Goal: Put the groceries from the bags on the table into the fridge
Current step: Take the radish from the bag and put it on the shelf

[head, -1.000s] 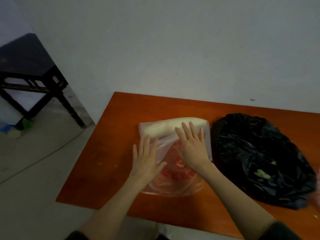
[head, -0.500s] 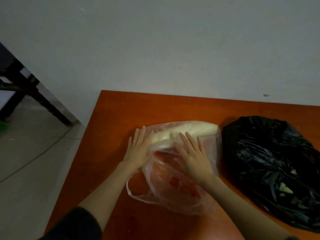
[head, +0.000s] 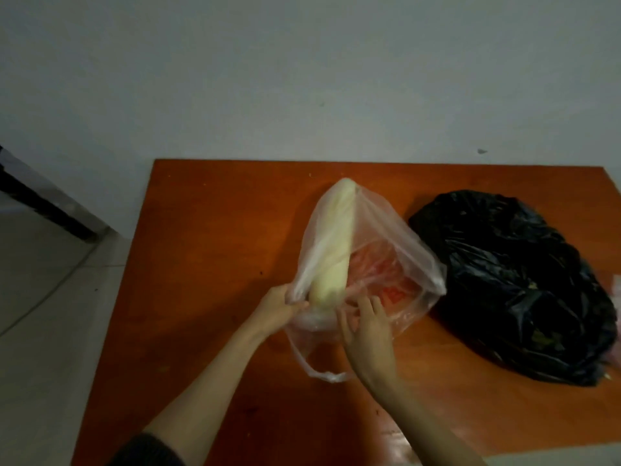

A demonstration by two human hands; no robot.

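A clear plastic bag with red print lies in the middle of the orange table. Inside it a long white radish points away from me, its near end at the bag's mouth. My left hand pinches the bag's left rim beside that end. My right hand rests at the mouth just right of the radish, fingers slightly bent among the plastic; whether it holds anything is unclear. A full black bag sits to the right, with green leaves showing through a gap.
The table stands against a pale wall. A dark piece of furniture and tiled floor are at the left. A bit of pink plastic shows at the right edge.
The radish turned from lying crosswise to pointing away from me. Both hands came off the top of the bag and moved to its mouth, where the left hand took the rim.
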